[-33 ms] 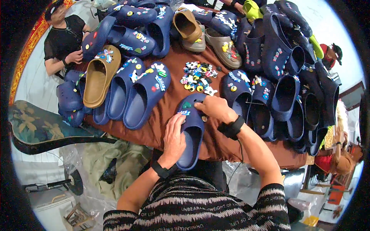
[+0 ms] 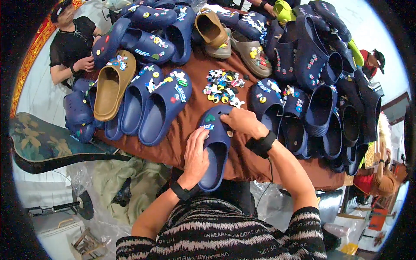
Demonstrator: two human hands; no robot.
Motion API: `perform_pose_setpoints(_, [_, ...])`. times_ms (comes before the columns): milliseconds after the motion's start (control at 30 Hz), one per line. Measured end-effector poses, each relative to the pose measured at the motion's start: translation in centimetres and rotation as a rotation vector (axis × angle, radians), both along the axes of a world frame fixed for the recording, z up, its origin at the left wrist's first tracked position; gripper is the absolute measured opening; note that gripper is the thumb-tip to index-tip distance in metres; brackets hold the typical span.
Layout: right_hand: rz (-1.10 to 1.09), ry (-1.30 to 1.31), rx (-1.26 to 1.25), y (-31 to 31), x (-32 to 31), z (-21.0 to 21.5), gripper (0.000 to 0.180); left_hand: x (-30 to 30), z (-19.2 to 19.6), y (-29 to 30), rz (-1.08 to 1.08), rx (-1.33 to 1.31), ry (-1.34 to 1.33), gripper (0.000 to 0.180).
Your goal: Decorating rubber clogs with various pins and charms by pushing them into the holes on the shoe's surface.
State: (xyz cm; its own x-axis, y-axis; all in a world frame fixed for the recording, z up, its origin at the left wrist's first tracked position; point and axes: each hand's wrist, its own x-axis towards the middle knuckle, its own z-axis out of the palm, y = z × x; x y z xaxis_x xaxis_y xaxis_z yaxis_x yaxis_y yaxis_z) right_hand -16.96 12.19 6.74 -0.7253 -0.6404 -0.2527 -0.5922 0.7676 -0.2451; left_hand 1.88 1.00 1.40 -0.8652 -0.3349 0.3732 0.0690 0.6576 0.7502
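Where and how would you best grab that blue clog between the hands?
Probably the left side of the blue clog, coming from the left, where the left hand rests: its open top offers an edge to grip, while the right hand occupies the toe.

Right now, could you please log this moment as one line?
left hand: against navy clog's side | right hand: fingers at its toe | beyond toe: charm pile on brown cloth

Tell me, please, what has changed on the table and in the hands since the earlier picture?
Nothing has visibly changed. The left hand stays along the left side of the blue clog, the right hand at its toe part; the charm pile lies as before.
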Motion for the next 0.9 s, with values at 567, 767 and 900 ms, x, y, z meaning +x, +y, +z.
perform_pose_setpoints(567, [-0.619,-0.606,-1.032,2.0,3.3,-5.8,0.048,0.1,0.1,0.1,-0.028,-0.008,-0.004,0.062])
perform_pose_setpoints(767, [-0.821,-0.762,-1.384,1.3,2.2,-6.4,0.047,-0.1,-0.5,-0.1,0.028,-0.028,0.004,0.062])
perform_pose_setpoints(900, [-0.589,-0.455,-1.086,-0.1,-1.2,-6.0,0.048,0.2,-0.2,-0.2,0.036,-0.016,0.015,0.063])
